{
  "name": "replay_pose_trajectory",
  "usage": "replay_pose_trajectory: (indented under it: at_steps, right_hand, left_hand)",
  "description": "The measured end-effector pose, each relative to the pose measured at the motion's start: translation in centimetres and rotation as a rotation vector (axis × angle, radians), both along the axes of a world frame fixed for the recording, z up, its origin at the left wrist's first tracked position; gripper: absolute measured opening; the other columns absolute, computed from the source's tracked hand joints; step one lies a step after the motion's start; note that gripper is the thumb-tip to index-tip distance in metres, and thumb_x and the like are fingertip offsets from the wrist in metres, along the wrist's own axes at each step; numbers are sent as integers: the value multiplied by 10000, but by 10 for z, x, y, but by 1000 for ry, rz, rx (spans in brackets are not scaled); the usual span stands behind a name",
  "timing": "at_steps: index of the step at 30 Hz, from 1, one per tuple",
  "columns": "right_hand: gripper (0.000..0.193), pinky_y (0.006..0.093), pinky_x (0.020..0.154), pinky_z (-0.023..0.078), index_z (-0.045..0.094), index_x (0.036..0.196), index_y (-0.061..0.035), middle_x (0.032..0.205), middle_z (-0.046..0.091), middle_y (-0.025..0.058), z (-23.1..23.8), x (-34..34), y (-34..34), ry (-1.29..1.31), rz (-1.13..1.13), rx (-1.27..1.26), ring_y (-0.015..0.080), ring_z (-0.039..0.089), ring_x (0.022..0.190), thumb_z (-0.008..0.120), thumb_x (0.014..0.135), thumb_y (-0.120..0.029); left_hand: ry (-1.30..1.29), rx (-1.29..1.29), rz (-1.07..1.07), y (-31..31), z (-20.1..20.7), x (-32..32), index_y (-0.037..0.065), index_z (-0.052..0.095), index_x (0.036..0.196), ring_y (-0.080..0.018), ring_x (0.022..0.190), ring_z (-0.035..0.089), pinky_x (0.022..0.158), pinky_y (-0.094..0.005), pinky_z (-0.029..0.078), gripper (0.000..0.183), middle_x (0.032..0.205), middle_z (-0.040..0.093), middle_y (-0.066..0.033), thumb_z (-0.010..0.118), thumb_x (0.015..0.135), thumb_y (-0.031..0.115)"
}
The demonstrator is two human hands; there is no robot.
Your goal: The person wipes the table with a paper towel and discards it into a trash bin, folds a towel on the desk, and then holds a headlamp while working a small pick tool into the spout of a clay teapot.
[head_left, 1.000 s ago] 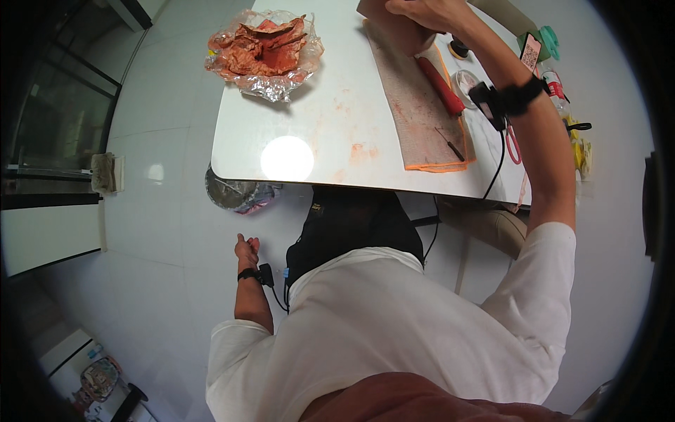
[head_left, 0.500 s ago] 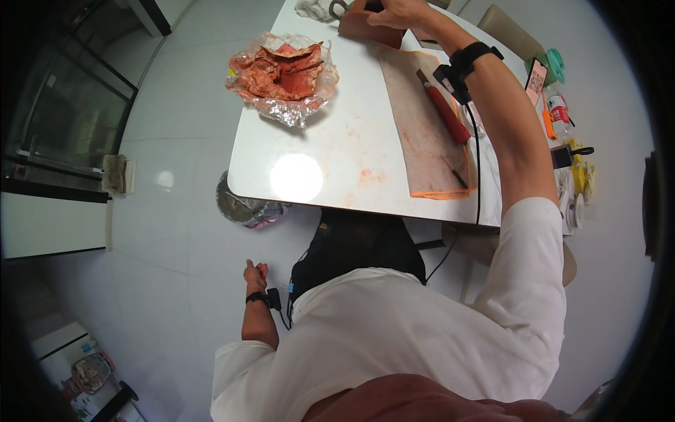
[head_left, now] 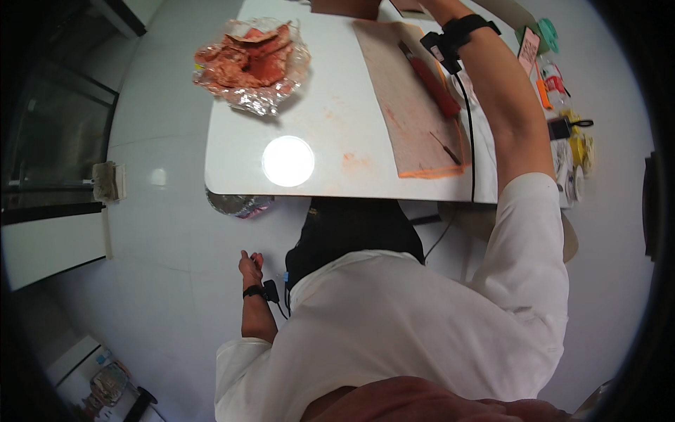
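From where I watch, the left hand (head_left: 249,266) hangs low in the lower left of the frame, beside the hip and well below the white table (head_left: 330,165); its fingers look loosely curled on nothing, nowhere near any work. At upper left on the table sits a foil tray (head_left: 252,67) heaped with reddish pieces, untouched. Moving right, a long cutting board (head_left: 411,112), stained orange, runs from the top edge down toward the table's near rim, its long axis almost parallel to the outstretched right forearm, with a red-handled knife (head_left: 429,77) lying along it. The right arm, wearing a black wrist strap (head_left: 460,32), reaches over the board's far end; the right hand itself passes out of the top of the frame, so I cannot tell its grip. That arm is plainly the nearer one.
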State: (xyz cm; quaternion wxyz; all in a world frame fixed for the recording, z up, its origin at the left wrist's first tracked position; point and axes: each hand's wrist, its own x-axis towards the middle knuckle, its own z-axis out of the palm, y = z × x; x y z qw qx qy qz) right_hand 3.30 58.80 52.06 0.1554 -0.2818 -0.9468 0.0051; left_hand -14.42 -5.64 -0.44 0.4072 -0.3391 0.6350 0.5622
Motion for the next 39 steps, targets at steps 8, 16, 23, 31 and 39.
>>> replay_pose_trajectory:
  at_steps: [8,16,23,31,39]
  right_hand:
    - [272,477,698,553,705,929,10,753,696,224,-7,134,-148,-271,-161,133,425,689,745,662,900,-257]
    - [176,498,655,540,625,879,-35,781,692,164,-94,208,-145,-122,-273,236,376,681,727,657,900,-207]
    - [178,488,683,534,640,929,-8,774,683,191,-58,251,-197,34,-296,87,392,674,728,654,840,-162]
    - [237,461,751,544,650,1005,-22,894,716,186,-69,306,-209,34,-366,-57,389,688,807,683,860,-207]
    - [254,454,760,551,660,1029,-44,895,721,188,-92,337,-187,100,-448,18,378,697,821,689,866,-237]
  left_hand:
    - [185,78,-557,47,67,34,35,579,1292,-189,840,678,676,-295,577,382,1080,671,-98,600,1035,318]
    - [470,271,-1116,84,224,83,37,613,1353,-123,811,657,673,-254,477,469,1059,703,-56,670,992,330]
    - [645,656,-1281,118,328,148,36,631,1333,-125,879,655,751,-262,505,407,1085,697,-55,701,957,176]
    - [1282,938,-1523,191,445,237,-3,635,1289,-241,1063,663,891,-316,527,444,1191,671,-140,752,873,98]
    - [1972,757,-1446,249,440,287,43,622,1278,-342,1103,644,926,-401,533,484,1250,650,-150,787,830,125]
